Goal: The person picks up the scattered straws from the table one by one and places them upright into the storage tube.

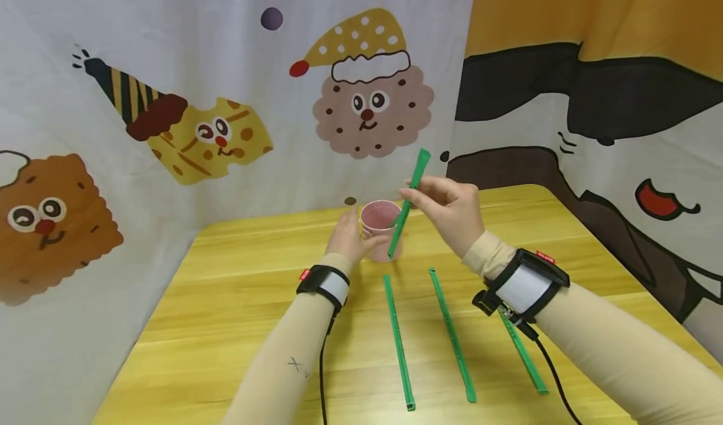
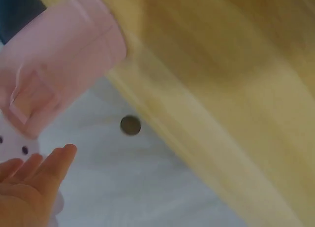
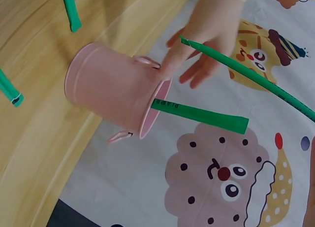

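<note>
My right hand (image 1: 452, 208) pinches a long, thin green straw-like stick (image 1: 417, 177) between thumb and fingers. The stick slants, its flattened end up and its lower end in front of a small pink bucket (image 1: 381, 254). In the right wrist view, small print runs along the held stick (image 3: 246, 72). Another green stick (image 3: 197, 116) leans inside the bucket, its flat end past the rim. At the bucket's left side is my left hand (image 1: 346, 236), fingers extended and thumb at the front near the rim. The left wrist view shows those fingers (image 2: 54, 170) straight, around nothing.
Three more green sticks lie on the wooden table: one at left (image 1: 398, 343), one in the middle (image 1: 453, 337) and one at right (image 1: 525, 356), partly behind the right wrist strap. Behind the bucket hangs a cartoon-printed curtain (image 1: 294, 161). Cables trail from both wrist straps.
</note>
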A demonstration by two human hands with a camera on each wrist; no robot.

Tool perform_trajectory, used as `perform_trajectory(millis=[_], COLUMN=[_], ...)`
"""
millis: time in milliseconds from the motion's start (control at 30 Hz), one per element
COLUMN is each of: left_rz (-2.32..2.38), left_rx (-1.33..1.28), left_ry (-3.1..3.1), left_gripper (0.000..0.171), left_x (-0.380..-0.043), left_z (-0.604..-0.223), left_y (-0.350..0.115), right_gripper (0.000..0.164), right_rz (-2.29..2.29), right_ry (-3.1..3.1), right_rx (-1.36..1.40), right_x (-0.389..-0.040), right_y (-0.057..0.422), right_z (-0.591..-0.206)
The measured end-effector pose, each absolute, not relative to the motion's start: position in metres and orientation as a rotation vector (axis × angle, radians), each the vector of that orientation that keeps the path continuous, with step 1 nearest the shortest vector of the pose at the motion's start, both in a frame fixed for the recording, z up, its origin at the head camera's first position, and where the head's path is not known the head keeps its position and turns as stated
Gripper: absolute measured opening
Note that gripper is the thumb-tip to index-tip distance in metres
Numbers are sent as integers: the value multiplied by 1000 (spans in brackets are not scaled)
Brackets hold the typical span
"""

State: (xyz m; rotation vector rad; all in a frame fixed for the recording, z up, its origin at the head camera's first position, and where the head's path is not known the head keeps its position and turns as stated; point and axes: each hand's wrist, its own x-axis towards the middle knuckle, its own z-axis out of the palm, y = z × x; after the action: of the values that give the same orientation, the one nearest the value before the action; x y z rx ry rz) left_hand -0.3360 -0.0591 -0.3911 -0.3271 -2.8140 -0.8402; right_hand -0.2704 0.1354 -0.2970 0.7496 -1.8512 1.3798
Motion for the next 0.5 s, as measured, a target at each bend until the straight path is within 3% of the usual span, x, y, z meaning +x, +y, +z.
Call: perform_trajectory(millis=[500], left_rz=[-854], left_rx=[-244], left_ry=[-2796], left_gripper=[82], left_x=[-353], left_z=[-407], left_y=[-45], right_gripper=[16], right_rz=[1425], right_ry=[-1869], right_rx=[719], right_x=[-268], right_y=[144], right_z=[-291])
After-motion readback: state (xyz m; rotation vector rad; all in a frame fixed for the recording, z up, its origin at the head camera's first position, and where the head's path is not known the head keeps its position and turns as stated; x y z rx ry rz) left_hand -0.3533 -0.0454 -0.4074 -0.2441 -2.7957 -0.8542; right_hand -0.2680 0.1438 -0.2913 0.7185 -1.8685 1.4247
